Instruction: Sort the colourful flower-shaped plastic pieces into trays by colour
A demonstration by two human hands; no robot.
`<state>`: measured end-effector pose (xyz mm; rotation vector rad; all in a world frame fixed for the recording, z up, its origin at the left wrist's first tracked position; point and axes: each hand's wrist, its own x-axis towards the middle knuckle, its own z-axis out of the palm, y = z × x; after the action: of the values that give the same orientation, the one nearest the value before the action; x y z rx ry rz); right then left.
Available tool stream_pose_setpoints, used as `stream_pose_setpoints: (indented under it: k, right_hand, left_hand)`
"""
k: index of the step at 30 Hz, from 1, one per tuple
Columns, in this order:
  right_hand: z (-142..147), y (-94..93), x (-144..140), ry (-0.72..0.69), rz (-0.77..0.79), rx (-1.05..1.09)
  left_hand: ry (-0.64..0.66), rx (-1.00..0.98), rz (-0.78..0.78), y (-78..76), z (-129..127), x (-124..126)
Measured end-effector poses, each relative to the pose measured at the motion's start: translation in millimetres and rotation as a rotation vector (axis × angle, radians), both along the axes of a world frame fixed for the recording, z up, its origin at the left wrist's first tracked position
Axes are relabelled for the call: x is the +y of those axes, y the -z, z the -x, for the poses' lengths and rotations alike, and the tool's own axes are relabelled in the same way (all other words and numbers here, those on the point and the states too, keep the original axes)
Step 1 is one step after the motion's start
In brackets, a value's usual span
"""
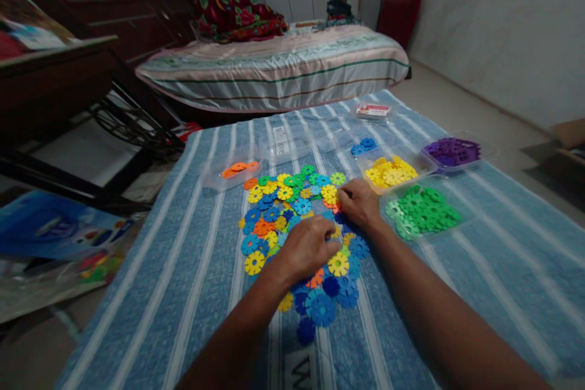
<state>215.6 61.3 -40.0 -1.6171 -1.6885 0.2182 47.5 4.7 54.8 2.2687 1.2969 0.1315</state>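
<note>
Orange discs (238, 169) sit boxed at left; next, the mixed disc pile (302, 206) on striped cloth (150, 292)! Left hand (309, 247) curls over it, right hand (362, 202) bends at its right edge; whether the fingers grip anything, can't tell. Picking through, seemingly; the next move calls for 1 clean pinch. Rightward, boxed yellow discs (392, 172).

Printed on the blue-and-white striped cloth (150, 268), a pale patch (280, 140) towards the far side reads "love", below a shorter word beginning with W whose remaining letters are hard to make out; at the near edge, a second pale patch (300, 369) shows one large letter W, cut off by the frame. Lettering on the blue box (59, 225) at left and the red-and-white card (372, 110) is too blurred or small to read
</note>
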Motion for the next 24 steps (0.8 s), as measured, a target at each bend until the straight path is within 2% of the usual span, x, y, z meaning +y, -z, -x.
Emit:
stream_pose_setpoints:
  k: [4, 9, 19, 24]
  right_hand:
    - [-1.0, 0.8, 0.3, -0.017, 0.004, -0.003]
    - [-1.4, 1.4, 0.5, -0.008, 0.002, -0.001]
    - [-1.8, 0.7, 1.2, -0.020, 0.001, -0.005]
    - [-1.2, -0.3, 0.3, -0.016, 0.000, -0.007]
  left_hand:
    - [0.103, 0.179, -0.010, 5.5, 1.4, -21.0]
    - [0.140, 0.265, -0.011, 8.1, 0.8, -26.7]
    - [0.065, 0.179, 0.077, 10.1, -0.3, -21.9]
    - [-0.022, 0.027, 0.126, 11.7, 1.6, -20.2]
